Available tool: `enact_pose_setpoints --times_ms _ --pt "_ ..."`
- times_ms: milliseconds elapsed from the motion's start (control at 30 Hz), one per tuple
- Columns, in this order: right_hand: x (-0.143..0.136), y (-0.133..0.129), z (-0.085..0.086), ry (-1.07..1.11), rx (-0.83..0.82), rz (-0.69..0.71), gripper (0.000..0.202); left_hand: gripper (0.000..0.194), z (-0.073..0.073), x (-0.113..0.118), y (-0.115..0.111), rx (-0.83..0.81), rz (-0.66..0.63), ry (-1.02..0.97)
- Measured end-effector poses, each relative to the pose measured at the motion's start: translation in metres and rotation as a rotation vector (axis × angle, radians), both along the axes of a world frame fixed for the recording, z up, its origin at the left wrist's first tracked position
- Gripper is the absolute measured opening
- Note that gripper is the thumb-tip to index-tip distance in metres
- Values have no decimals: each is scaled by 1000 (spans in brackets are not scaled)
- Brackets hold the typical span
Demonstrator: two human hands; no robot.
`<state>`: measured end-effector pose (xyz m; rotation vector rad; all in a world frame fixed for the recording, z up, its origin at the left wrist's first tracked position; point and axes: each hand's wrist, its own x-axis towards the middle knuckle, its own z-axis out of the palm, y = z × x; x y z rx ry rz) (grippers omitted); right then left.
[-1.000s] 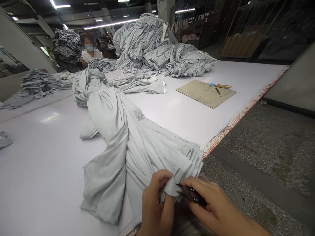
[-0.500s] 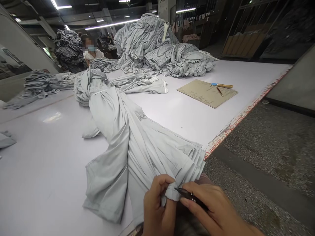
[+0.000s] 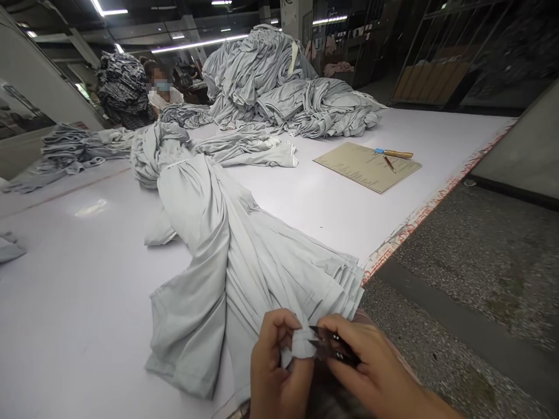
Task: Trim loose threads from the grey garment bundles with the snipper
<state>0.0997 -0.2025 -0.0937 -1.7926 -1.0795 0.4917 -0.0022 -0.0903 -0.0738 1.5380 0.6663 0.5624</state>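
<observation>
A bundle of light grey garments (image 3: 244, 250), gathered by a tie near its far end, lies across the white table and fans out toward me. My left hand (image 3: 282, 364) pinches a folded edge of this cloth at the table's near side. Black thread snips (image 3: 335, 346) are in my right hand (image 3: 371, 364), their blades parted and the tips touching or just beside the pinched cloth. The fingers of both hands are closed.
Brown cardboard sheets (image 3: 367, 167) carry a blue-and-wood-handled tool (image 3: 393, 153) and a brown pen (image 3: 390, 164). A large grey garment pile (image 3: 262, 75) stands at the back. A masked person (image 3: 163, 93) is beyond the table (image 3: 109, 262). Its right edge borders a speckled floor.
The snips' blades have opened from nearly closed. Both hands have shifted slightly to the left, still holding the cloth and the snips.
</observation>
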Motion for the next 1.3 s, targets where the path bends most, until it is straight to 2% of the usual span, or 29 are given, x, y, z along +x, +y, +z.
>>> enact_pose_setpoints --times_ms 67,100,200,367,533,700,767,900,1100,1300 --pt "7 3 1 79 12 -84 11 3 7 -2 9 63 -80 60" --pt "11 4 2 116 6 -125 12 9 10 -2 15 67 -150 102" --pt "20 4 8 137 -62 -163 15 32 17 -3 28 -56 -301 208" --pt "16 -8 17 1 -193 -12 14 47 15 -2 33 -241 -234 226" --pt "7 -9 20 -183 -177 100 19 46 14 -4 28 -165 -265 264" --pt "3 -3 18 -312 -172 118 25 44 16 -6 28 -85 -271 295" --pt "3 -4 19 -331 -169 124 26 45 16 -7 29 -95 -269 302" --pt "2 -9 19 -335 -202 129 16 46 14 -8 30 -169 -282 315" --pt "-2 -8 16 -427 -159 102 18 46 17 -5 28 -125 -275 316" --pt "-1 -7 15 -345 -158 131 20 46 18 -4 26 -98 -260 328"
